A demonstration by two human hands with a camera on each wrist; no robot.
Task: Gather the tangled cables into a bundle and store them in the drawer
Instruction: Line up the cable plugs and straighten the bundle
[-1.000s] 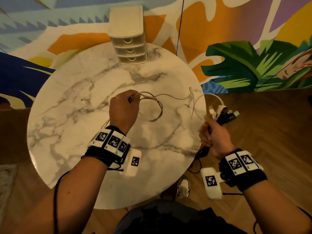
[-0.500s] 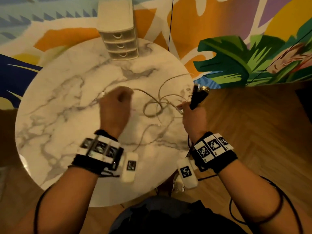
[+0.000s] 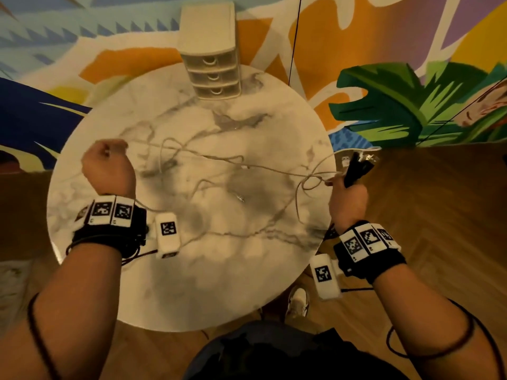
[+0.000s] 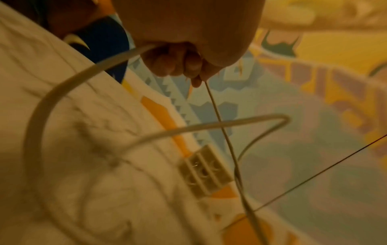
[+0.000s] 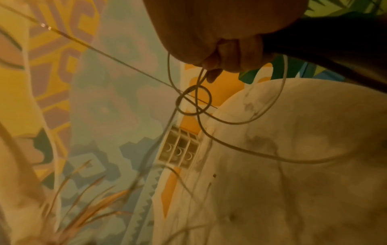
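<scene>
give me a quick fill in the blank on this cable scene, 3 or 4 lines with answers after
1. The drawer unit at the table's far edge has ____ drawers.
2. All of its drawers are ____.
3. The white cable stretches from the left hand to the ____ hand.
4. The marble table has a ____ top.

Missing words: three; closed; right; round

Dim warm amber room light, soft cable shadows on the round white marble table, wide-angle bending at head-view edges, both wrist views soft, grainy, motion-blurred, near cables out of focus
</scene>
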